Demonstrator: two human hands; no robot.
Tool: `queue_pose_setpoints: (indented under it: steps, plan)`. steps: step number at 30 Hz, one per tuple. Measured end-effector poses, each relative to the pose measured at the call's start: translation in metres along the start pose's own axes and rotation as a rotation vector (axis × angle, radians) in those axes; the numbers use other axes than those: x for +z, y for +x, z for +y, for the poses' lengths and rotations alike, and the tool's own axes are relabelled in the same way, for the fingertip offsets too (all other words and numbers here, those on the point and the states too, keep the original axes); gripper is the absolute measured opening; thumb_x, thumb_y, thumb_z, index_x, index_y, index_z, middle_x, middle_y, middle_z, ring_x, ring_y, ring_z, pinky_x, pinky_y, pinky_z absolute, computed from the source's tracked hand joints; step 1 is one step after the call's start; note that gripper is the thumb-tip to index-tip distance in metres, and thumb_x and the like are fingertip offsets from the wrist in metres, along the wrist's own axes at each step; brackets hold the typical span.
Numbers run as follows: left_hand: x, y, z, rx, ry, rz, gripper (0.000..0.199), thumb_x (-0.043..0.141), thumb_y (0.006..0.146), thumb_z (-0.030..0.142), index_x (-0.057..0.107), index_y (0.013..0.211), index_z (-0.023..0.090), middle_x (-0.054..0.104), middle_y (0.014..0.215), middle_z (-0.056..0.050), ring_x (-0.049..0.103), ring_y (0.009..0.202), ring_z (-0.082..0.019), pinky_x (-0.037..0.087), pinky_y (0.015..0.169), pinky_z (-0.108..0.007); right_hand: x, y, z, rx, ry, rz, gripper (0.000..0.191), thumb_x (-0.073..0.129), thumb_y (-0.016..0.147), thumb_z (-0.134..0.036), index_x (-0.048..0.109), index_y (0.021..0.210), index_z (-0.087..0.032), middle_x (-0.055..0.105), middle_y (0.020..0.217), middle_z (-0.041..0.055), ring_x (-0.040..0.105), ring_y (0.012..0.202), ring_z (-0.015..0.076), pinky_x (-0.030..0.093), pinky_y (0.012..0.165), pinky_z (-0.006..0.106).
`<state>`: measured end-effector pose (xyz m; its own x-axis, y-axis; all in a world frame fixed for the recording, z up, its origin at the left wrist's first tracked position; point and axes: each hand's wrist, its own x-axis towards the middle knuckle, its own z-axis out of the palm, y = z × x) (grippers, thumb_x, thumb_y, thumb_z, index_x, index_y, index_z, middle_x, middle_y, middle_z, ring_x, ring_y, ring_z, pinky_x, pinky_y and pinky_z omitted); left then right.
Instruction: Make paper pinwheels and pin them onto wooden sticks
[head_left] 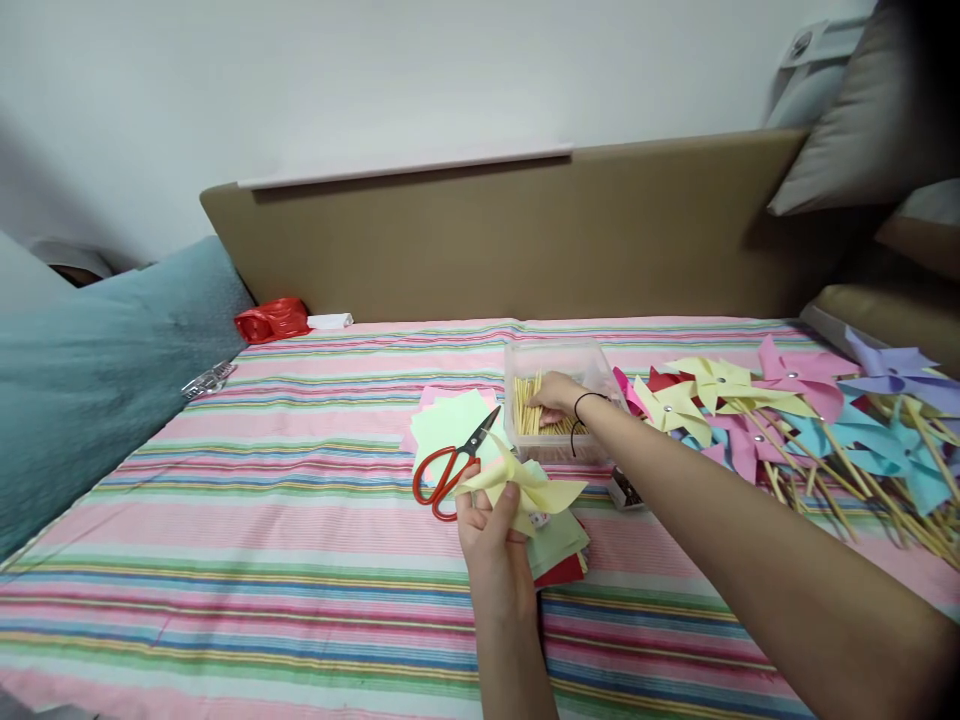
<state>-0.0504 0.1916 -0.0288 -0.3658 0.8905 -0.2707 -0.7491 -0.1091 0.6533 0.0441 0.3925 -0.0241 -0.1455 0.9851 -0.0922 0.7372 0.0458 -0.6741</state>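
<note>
My left hand [491, 525] pinches a pale yellow paper pinwheel [551, 494], its blades folded in toward the middle. To the right of it, my right hand [559, 395] reaches into a clear plastic box [551, 447], fingers closed at the thin wooden sticks [525, 405]; how many it grips is hidden. Scissors with red handles [450, 475] lie just left of the pinwheel, partly over a stack of pale green and pink paper [442, 425]. Under the pinwheel sits another pile of green and red paper [559, 548].
Several finished pinwheels on sticks [757, 435] lie heaped at the right. A small box of dark bits [624, 490] stands beside my right forearm. A red plastic bag [274, 320] and a white box [330, 321] rest at the back left, on striped cloth [300, 560].
</note>
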Motion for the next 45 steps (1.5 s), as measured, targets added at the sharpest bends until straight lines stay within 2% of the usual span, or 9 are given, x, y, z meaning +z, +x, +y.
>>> queue_pose_setpoints:
  steps: [6,11,13,15,19,21,27,33,45]
  plan:
    - [0.003,0.002,0.0,-0.002,-0.053,0.033,0.055,0.08,0.061,0.017,0.051,0.107,0.025,0.066,0.104,-0.002,0.067,0.085,-0.014,0.054,0.075,-0.026,-0.05,-0.006,-0.005,0.181,-0.015,-0.032,0.031,0.061,0.087,-0.035,0.065,0.075,-0.007,0.068,0.071,0.012,0.064,0.058,0.0164,0.049,0.054,0.027]
    - [0.004,0.001,0.002,-0.008,-0.043,-0.061,0.055,0.08,0.062,0.018,0.048,0.107,0.023,0.064,0.102,-0.002,0.066,0.082,-0.015,0.054,0.071,-0.027,-0.087,-0.083,-0.004,-0.02,0.064,0.168,0.037,0.046,0.094,-0.041,0.066,0.076,-0.016,0.066,0.07,0.0034,0.057,0.053,0.0109,0.042,0.052,0.023]
    - [0.006,-0.001,0.001,-0.025,-0.018,-0.1,0.055,0.08,0.063,0.017,0.048,0.108,0.023,0.064,0.103,-0.002,0.066,0.081,-0.014,0.054,0.07,-0.025,-0.083,-0.128,0.006,-0.209,0.179,0.196,0.044,0.045,0.093,-0.047,0.067,0.069,-0.016,0.058,0.056,0.0005,0.053,0.051,0.0123,0.042,0.054,0.025]
    - [0.01,-0.004,-0.001,-0.052,-0.007,-0.144,0.055,0.079,0.063,0.016,0.048,0.107,0.023,0.064,0.102,-0.002,0.066,0.081,-0.013,0.053,0.072,-0.024,-0.068,-0.168,0.019,-0.24,0.317,0.184,0.041,0.044,0.093,-0.047,0.071,0.082,-0.017,0.059,0.057,0.0002,0.057,0.057,0.0151,0.047,0.064,0.029]
    - [0.021,-0.012,-0.011,-0.068,0.012,-0.276,0.05,0.078,0.066,0.017,0.049,0.106,0.023,0.065,0.1,-0.002,0.065,0.079,-0.01,0.052,0.07,-0.019,-0.035,-0.216,0.043,-0.185,0.513,0.178,0.037,0.049,0.092,-0.043,0.066,0.118,-0.024,0.069,0.109,0.0074,0.06,0.107,0.0237,0.046,0.091,0.038]
    - [0.025,-0.015,-0.017,-0.073,0.051,-0.341,0.05,0.078,0.067,0.018,0.049,0.107,0.025,0.066,0.101,-0.002,0.065,0.078,-0.01,0.05,0.067,-0.018,-0.026,-0.225,0.05,-0.187,0.556,0.204,0.035,0.049,0.092,-0.04,0.064,0.12,-0.026,0.067,0.113,0.0068,0.058,0.111,0.0232,0.045,0.092,0.037]
    - [0.032,-0.014,-0.032,-0.101,0.104,-0.442,0.06,0.082,0.063,0.018,0.049,0.113,0.027,0.066,0.095,0.0,0.063,0.071,-0.008,0.046,0.06,-0.015,-0.018,-0.232,0.057,-0.131,0.807,0.351,0.015,0.059,0.088,-0.034,0.061,0.099,-0.024,0.066,0.075,-0.0002,0.061,0.067,0.0135,0.047,0.058,0.023]
    - [0.038,-0.011,-0.04,-0.163,-0.006,-0.534,0.062,0.083,0.059,0.015,0.053,0.113,0.025,0.058,0.073,0.005,0.058,0.064,-0.007,0.047,0.062,-0.016,-0.02,-0.237,0.052,-0.196,0.832,0.409,0.003,0.061,0.087,-0.026,0.061,0.089,-0.024,0.065,0.077,-0.0015,0.063,0.072,0.0109,0.049,0.064,0.02]
    - [0.041,-0.018,-0.046,-0.158,-0.032,-0.542,0.067,0.087,0.054,0.015,0.053,0.11,0.027,0.058,0.07,0.007,0.061,0.075,-0.009,0.049,0.079,-0.021,-0.026,-0.243,0.05,-0.283,0.753,0.463,0.006,0.064,0.083,-0.019,0.067,0.087,-0.023,0.069,0.079,-0.0002,0.064,0.07,0.0125,0.051,0.061,0.022]
